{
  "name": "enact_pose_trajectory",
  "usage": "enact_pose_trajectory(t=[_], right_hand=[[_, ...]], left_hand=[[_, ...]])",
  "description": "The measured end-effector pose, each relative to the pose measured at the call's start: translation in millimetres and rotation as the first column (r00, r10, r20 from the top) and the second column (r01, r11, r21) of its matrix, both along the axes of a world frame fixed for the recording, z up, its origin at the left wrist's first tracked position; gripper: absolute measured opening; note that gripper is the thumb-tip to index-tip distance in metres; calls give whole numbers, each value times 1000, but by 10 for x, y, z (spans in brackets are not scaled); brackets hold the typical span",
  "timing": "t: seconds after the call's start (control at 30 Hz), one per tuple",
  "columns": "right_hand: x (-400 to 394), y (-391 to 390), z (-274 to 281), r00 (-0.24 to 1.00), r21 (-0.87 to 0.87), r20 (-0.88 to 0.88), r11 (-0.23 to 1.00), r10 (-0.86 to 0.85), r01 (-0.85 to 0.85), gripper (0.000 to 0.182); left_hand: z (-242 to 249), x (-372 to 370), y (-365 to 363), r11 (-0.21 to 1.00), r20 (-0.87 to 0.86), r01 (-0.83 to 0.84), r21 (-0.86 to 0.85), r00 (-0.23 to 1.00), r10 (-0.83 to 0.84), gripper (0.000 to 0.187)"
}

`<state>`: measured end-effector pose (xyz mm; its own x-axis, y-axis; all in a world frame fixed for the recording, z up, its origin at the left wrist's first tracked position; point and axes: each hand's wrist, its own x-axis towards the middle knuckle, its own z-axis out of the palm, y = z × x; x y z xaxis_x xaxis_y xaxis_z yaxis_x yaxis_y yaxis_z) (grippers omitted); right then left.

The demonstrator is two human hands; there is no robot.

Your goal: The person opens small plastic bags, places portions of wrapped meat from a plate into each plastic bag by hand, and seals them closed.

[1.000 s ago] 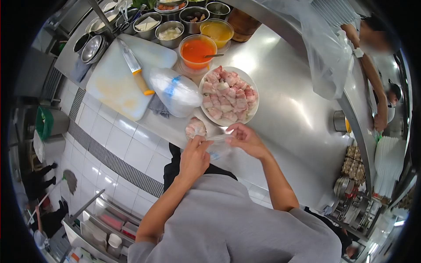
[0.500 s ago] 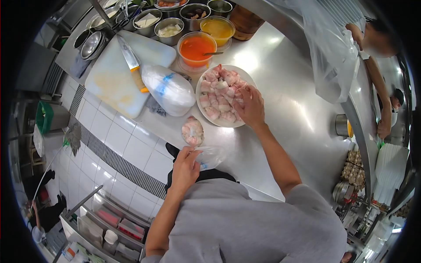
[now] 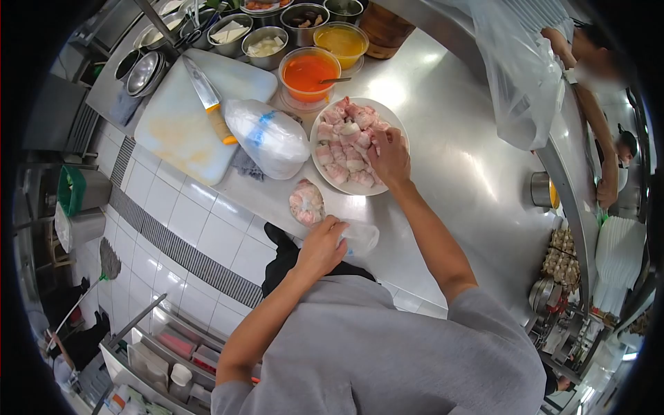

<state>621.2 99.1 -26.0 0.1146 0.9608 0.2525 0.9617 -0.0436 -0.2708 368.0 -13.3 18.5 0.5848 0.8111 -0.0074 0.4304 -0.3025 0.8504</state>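
Note:
A white plate (image 3: 379, 108) on the steel counter holds a heap of pale pink raw meat pieces (image 3: 349, 142). My right hand (image 3: 389, 158) is over the plate's right side, its fingers closed on the meat there. Near the counter's front edge, my left hand (image 3: 322, 246) pinches a clear plastic bag (image 3: 360, 238). Just above that hand lies a small bag of meat pieces (image 3: 306, 203), tied or bunched up. To its upper left rests a large white plastic bundle (image 3: 268, 140), touching the cutting board's right edge.
A knife (image 3: 200, 84) lies on the white cutting board (image 3: 166, 131). Bowls of orange liquid (image 3: 309, 71) and yellow liquid (image 3: 341, 43) stand behind the plate. A plastic bag (image 3: 515, 76) hangs at the right rail. Another person's arm (image 3: 598, 131) is beyond it.
My left hand has moved right and up with the clear bag. My right hand has shifted slightly left, its fingers drawn closer together on the meat. At lower left, a mop head has swung down.

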Motion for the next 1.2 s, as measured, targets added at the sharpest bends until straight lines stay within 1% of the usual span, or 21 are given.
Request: enact_pose_trajectory(t=[0.1, 0.17, 0.2, 0.27, 0.3, 0.37, 0.43, 0.53, 0.57, 0.63, 0.7, 0.73, 0.8, 0.83, 0.87, 0.9, 0.93, 0.97, 1.03, 1.13, 1.2], right_hand=[[71, 37, 6, 997, 45, -61, 998, 37, -35, 30], [177, 87, 32, 905, -4, -422, 998, -56, 60, 26], [235, 118, 76, 905, -9, -422, 998, -57, 58, 26], [356, 187, 176, 609, -248, -728, 949, -315, 194, 21], [431, 211, 153, 609, -251, -728, 949, -316, 193, 21], [578, 212, 80, 226, -164, -951, 965, -210, 205, 22], [593, 142, 261, 143, -148, -974, 972, -176, 185, 21], [433, -136, 648, -90, -197, -975, 979, -201, -52, 22], [369, -249, 656, -93, -206, -973, 977, -210, -53, 22], [123, -534, 719, -404, -265, -824, 901, -396, -344, 25], [-282, -779, 685, -479, -298, -761, 892, -437, -341, 24], [-404, -879, 568, -480, -299, -761, 892, -437, -339, 24], [-535, -1072, 231, -266, -386, -843, 870, -468, -308, 30], [-547, -1118, 152, -266, -387, -841, 868, -471, -312, 30], [-564, -1171, 73, 79, -398, -917, 892, -390, -214, 31], [-595, -1198, 60, 422, -368, -860, 922, -287, -121, 33], [-614, -1214, 69, 553, -412, -779, 906, -297, -93, 36], [-648, -1245, 42, 550, -410, -780, 907, -298, -91, 36], [-724, -1296, 18, 798, -394, -588, 909, -134, -138, 37], [-765, -1277, 114, 798, -483, -578, 860, -171, -166, 39], [-730, -1272, 84, 733, -418, -668, 878, -125, -232, 38]], left_hand=[[-115, 90, 62, 1000, 9, 1, 18, 1000, -1, 37], [-196, 130, 97, 1000, 13, -4, -30, 1000, 4, 37], [-237, 150, 104, 997, 16, -7, -79, 1000, 9, 37], [-315, 172, 107, 997, 24, -19, -81, 999, 21, 37], [-347, 183, 116, 997, 34, -29, -78, 999, 31, 37], [-393, 207, 129, 995, 27, -44, -85, 999, 46, 38], [-419, 225, 145, 993, 18, -62, -100, 998, 64, 39], [-421, 255, 122, 992, 12, -93, -91, 995, 94, 42], [-432, 268, 124, 991, 8, -93, -100, 995, 94, 42], [-487, 311, 117, 995, 17, -94, -43, 995, 95, 46], [-508, 367, 114, 991, 7, -112, -73, 994, 112, 47], [-516, 383, 118, 986, -4, -134, -99, 991, 134, 48], [-446, 379, 153, 982, -21, -131, -137, 991, 129, 50], [-433, 366, 156, 976, -40, -133, -173, 991, 128, 53], [-424, 358, 133, 975, -45, -138, -177, 990, 132, 53], [-434, 362, 105, 971, -45, -164, -176, 986, 158, 54], [-445, 366, 91, 967, -45, -186, -173, 982, 181, 55], [-456, 369, 88, 968, -46, -183, -171, 983, 178, 55], [-511, 387, 76, 972, -89, -153, -176, 986, 139, 56], [-567, 360, 23, 967, -118, -172, -186, 981, 152, 55], [-588, 313, 25, 976, -93, -185, -112, 980, 175, 53]])
